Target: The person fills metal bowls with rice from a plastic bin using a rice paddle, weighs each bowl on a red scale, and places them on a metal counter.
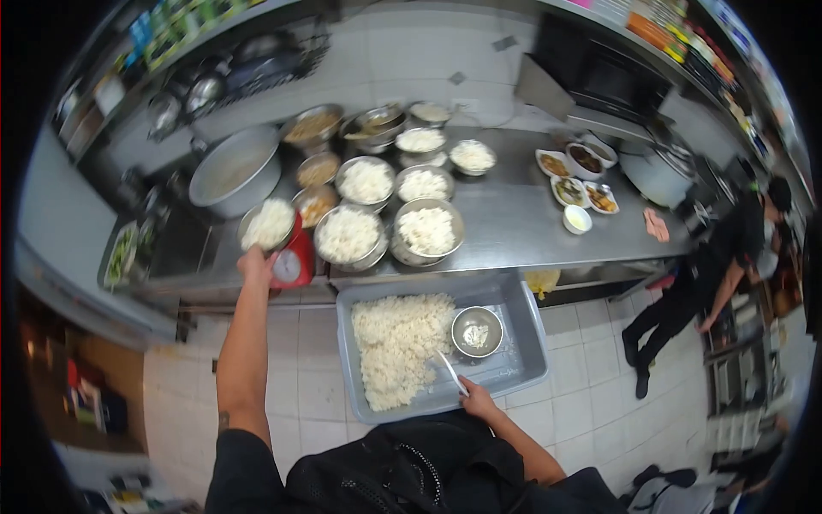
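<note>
My left hand is closed on the near edge of a metal bowl heaped with white rice, which is at the red kitchen scale on the counter's front edge. My right hand grips the handle of a white paddle, whose tip touches the rice in a large grey tub below the counter. An empty-looking metal bowl with a few rice grains sits in the tub, right of the rice.
Several rice-filled bowls stand close together on the steel counter. A big pot is behind the scale. Small dishes and a rice cooker stand at right. A person in dark clothes stands far right.
</note>
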`<state>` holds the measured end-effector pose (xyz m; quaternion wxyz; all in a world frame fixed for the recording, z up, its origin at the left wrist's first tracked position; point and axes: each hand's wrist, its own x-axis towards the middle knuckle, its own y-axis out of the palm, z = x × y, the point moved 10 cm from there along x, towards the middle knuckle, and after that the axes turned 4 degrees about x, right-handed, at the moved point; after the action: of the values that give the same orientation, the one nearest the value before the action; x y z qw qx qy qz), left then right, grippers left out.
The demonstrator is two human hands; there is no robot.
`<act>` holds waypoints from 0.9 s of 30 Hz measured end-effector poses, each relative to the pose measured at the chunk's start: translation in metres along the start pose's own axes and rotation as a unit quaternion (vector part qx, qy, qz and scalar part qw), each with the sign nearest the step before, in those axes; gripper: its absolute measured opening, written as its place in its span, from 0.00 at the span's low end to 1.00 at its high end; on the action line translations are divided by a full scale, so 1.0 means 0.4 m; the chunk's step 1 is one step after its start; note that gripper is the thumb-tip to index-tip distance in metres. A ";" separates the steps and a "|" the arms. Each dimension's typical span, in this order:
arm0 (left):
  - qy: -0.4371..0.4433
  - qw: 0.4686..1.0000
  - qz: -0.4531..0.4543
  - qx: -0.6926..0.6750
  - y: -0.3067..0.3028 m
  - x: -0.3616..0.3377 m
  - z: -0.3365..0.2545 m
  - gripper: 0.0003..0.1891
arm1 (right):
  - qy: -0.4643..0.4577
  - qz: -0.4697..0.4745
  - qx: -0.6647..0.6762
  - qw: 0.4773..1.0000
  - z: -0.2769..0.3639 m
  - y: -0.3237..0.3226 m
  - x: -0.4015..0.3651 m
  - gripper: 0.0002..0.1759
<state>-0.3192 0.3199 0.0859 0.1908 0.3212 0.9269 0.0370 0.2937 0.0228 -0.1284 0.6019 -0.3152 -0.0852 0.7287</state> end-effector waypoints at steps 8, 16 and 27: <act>0.169 0.979 0.109 0.034 0.247 -0.280 -0.066 0.11 | 0.046 -0.005 0.181 0.982 -0.116 -0.005 0.005 0.32; -0.090 0.922 0.367 0.078 0.751 -0.734 0.239 0.10 | 0.241 0.220 0.314 0.892 -0.092 0.004 -0.030 0.29; 0.068 0.950 0.300 0.054 1.548 -0.631 0.300 0.11 | 0.008 0.120 0.250 0.961 -0.170 0.052 0.030 0.24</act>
<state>0.2679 0.6494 0.1766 0.0894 0.5914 0.7988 0.0643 0.3137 0.0113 -0.1967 0.5707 -0.1684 0.1426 0.7909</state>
